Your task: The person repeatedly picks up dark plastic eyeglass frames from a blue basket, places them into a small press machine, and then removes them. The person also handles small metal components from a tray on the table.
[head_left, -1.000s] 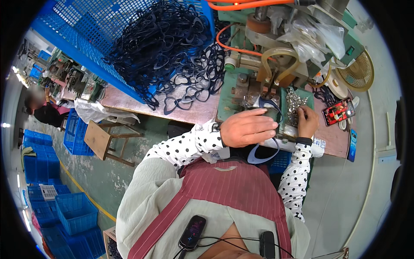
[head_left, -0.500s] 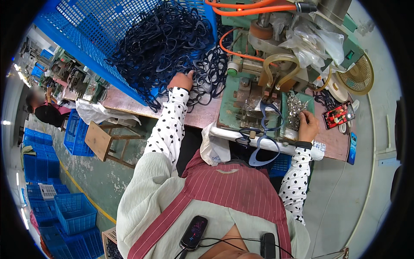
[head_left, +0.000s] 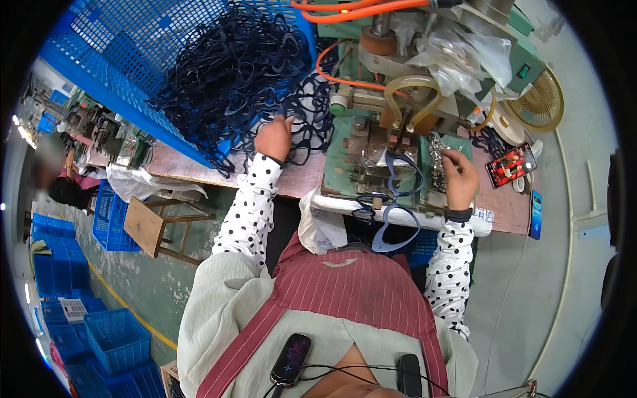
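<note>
Frames (head_left: pixel 225 73), dark blue, heaped in blue crate (head_left: pixel 126 60) far left; left hand (head_left: pixel 273 136) gripping one; right hand (head_left: pixel 460 178) pinching metal parts (head_left: pixel 438 159) on green machine (head_left: pixel 371 142); worktop (head_left: pixel 298 178) beneath.

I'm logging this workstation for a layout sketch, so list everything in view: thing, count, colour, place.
Frame pieces: a tangled heap, too many to count, dark blue, spilling from the crate onto the bench.
Crate: one, blue mesh, tilted at upper left.
Press machine: one, green, centre of the bench.
Hoses: orange, over the machine.
Small metal parts: a silvery pile, right side of the machine bed.
Fan: one, yellowish, far right.
Phone: one, right bench end.
Wooden stool: one, on the floor at left.
Stacked crates: several, blue, lower left.
Left hand: in the heap of frame pieces.
Right hand: at the metal parts.
</note>
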`<action>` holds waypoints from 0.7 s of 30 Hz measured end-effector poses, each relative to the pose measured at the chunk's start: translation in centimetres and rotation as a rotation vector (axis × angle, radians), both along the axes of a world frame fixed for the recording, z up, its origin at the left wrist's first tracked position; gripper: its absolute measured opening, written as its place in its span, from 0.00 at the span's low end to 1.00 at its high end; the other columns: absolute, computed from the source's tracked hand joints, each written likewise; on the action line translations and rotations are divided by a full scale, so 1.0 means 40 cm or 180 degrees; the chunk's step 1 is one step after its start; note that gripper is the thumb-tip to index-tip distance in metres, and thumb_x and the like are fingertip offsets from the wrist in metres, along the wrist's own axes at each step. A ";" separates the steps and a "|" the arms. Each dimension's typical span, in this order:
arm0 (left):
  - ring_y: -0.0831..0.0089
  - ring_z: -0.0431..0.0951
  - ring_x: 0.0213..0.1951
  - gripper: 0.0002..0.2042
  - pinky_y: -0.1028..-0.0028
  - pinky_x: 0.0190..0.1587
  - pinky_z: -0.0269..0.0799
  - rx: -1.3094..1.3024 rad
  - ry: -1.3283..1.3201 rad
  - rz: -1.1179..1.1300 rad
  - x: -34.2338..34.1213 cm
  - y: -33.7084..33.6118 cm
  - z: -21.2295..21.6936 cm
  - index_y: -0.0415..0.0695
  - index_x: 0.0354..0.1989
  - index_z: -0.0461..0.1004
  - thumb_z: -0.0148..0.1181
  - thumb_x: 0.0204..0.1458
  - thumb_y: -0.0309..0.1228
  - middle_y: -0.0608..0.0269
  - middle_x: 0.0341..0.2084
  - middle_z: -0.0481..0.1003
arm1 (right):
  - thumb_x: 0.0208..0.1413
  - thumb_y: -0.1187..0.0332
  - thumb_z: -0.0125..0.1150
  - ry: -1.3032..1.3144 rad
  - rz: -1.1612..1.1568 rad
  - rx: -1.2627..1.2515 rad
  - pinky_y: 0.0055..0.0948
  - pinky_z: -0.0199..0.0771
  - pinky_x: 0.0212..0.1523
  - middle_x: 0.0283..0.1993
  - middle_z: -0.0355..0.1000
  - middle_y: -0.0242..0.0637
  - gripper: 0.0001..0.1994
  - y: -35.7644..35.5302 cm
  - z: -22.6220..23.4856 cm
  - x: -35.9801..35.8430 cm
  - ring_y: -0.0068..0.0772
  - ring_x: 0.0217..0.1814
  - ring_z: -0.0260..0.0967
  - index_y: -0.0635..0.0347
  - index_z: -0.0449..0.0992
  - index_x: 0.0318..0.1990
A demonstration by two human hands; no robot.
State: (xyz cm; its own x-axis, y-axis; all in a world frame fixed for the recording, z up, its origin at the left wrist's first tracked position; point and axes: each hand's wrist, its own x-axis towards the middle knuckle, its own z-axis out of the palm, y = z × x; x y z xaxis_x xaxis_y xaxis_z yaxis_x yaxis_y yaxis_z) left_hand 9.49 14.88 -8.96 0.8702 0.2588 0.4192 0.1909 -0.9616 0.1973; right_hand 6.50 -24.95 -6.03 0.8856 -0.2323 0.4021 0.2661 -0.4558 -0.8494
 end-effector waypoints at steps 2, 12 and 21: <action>0.51 0.78 0.24 0.18 0.55 0.24 0.71 0.0122 -0.0090 0.0243 -0.014 -0.007 0.029 0.46 0.28 0.72 0.52 0.58 0.48 0.50 0.19 0.76 | 0.47 0.75 0.65 -0.0045 0.0271 0.0228 0.25 0.70 0.44 0.36 0.78 0.37 0.08 0.047 0.053 -0.025 0.30 0.40 0.72 0.59 0.83 0.36; 0.59 0.75 0.36 0.07 0.64 0.43 0.64 -0.0539 -0.2070 -0.1690 -0.114 -0.163 0.213 0.42 0.39 0.75 0.58 0.52 0.24 0.58 0.31 0.77 | 0.43 0.73 0.67 0.0067 0.0799 0.0347 0.23 0.64 0.28 0.31 0.77 0.33 0.13 0.177 0.155 -0.080 0.20 0.26 0.63 0.60 0.80 0.40; 0.66 0.79 0.40 0.19 0.60 0.48 0.69 -0.0454 -0.2156 -0.3204 -0.197 -0.264 0.256 0.45 0.46 0.75 0.66 0.43 0.24 0.62 0.39 0.78 | 0.41 0.74 0.69 0.0327 0.0849 0.0778 0.20 0.65 0.29 0.30 0.78 0.35 0.21 0.224 0.193 -0.065 0.18 0.25 0.65 0.66 0.70 0.45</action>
